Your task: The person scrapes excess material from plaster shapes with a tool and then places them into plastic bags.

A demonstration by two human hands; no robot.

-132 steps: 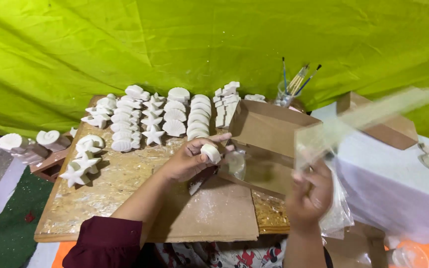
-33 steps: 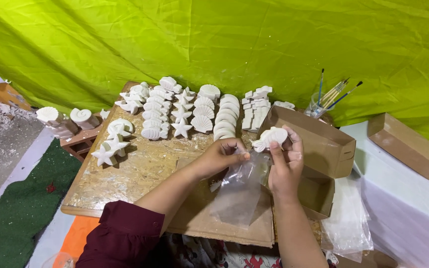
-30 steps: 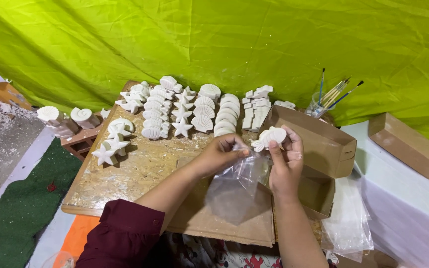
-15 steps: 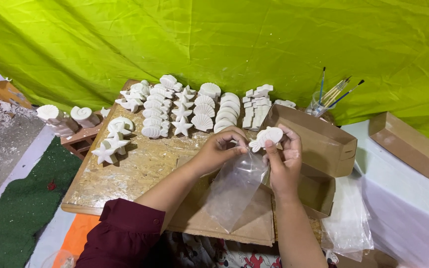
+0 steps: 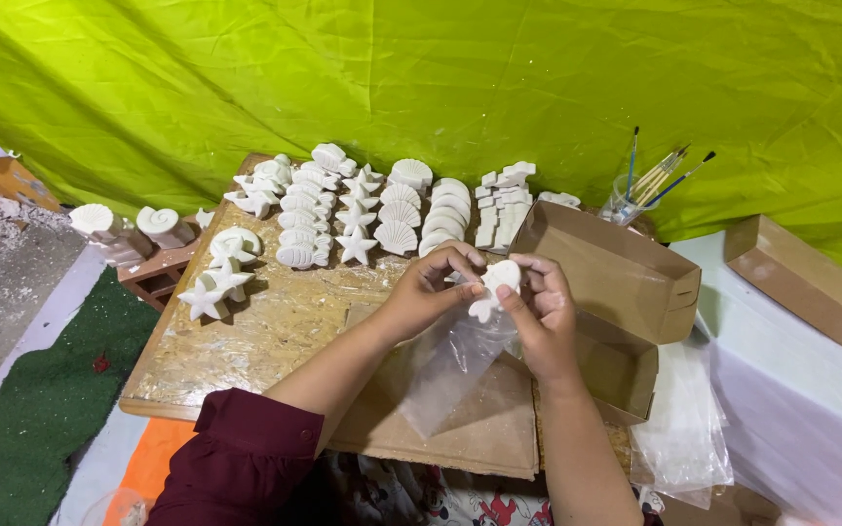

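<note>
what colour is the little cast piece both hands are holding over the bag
Plain white, unpainted: the cast piece between the left hand and right hand, clearest in the head view.

Wooden chipboard (image 5: 275, 336), dusted white, as work surface. Rows of white plaster shells and starfish (image 5: 382, 209) along its far edge. To their right, an open cardboard box (image 5: 608, 268). Nearer than the rows, toward the front edge, a flat cardboard sheet (image 5: 484, 429).
</note>
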